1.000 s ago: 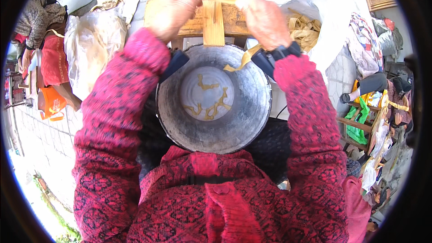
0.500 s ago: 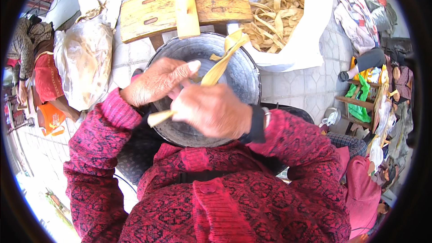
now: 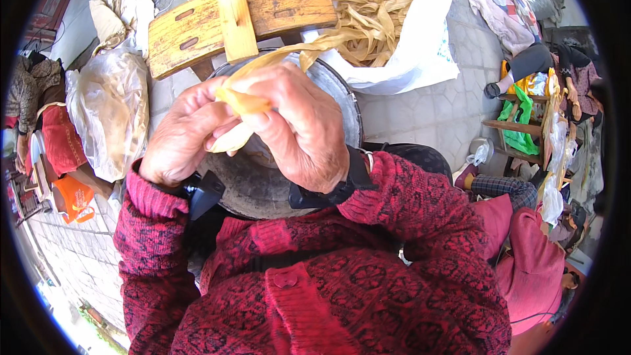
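My left hand [image 3: 184, 135] and my right hand [image 3: 305, 125] meet above a round dark metal basin [image 3: 256, 190] in my lap. Both pinch a flat, pale yellow, leathery strip [image 3: 242, 100], whose exact kind I cannot tell. Between the fingers it is folded and bunched, and a pale end [image 3: 230, 139] pokes out below. Behind my right hand the strip trails up and away toward a white bag [image 3: 430, 59], which holds a heap of similar strips [image 3: 378, 20]. My hands hide much of the basin's inside.
Beyond the basin stands a slotted wooden bench [image 3: 289, 10] with an upright wooden piece [image 3: 233, 13] across it. A clear plastic bag [image 3: 108, 115] lies left. Other people sit at both sides, one in a pink top [image 3: 532, 263]. A wooden rack [image 3: 519, 125] stands right.
Both hands have come up and a little left, closer together on the strip. Its long end now reaches toward the white bag instead of standing up over the basin. The view has shifted slightly.
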Demonstrator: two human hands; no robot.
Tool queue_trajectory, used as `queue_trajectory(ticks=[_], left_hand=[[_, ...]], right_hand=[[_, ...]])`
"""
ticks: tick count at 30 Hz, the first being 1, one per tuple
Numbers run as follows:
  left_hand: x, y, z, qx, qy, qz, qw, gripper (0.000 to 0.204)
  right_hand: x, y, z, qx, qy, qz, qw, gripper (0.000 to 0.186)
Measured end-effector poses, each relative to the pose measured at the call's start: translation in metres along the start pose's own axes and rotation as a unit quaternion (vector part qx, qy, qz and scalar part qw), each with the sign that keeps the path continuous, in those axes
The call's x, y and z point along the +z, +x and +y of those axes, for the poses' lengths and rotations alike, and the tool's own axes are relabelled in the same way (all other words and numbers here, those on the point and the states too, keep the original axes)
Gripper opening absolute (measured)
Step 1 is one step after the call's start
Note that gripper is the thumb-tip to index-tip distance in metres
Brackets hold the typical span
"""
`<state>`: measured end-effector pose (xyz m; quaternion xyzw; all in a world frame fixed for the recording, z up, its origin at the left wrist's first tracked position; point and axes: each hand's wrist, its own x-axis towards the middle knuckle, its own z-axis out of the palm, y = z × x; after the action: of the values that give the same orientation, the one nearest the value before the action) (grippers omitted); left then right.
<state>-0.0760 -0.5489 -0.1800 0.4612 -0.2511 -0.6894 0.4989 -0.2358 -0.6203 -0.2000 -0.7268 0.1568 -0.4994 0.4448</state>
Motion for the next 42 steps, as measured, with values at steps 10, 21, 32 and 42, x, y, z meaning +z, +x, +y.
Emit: queue_trajectory(ticks=[10,21,32,42], left_hand=[[0.019,-0.006,0.007,0.322,0.475,0.15,0.805,0.008],[0.01,0.0,-0.01,0.273,0.316,0.135,0.899,0.019],[0.016,0.009,-0.019,0.264,0.212,0.011,0.941,0.049],[0.024,0.016,-0.029,0.169,0.128,0.108,0.971,0.039]], right_hand=[[-0.003,0.013,0.016,0.188,-0.036,-0.067,0.979,0.018],[-0.019,0.01,0.022,0.128,-0.018,-0.181,0.975,0.032],[-0.037,0.009,0.02,0.238,0.064,-0.197,0.949,0.03],[-0.024,0.004,0.016,0.297,0.088,-0.139,0.941,0.033]])
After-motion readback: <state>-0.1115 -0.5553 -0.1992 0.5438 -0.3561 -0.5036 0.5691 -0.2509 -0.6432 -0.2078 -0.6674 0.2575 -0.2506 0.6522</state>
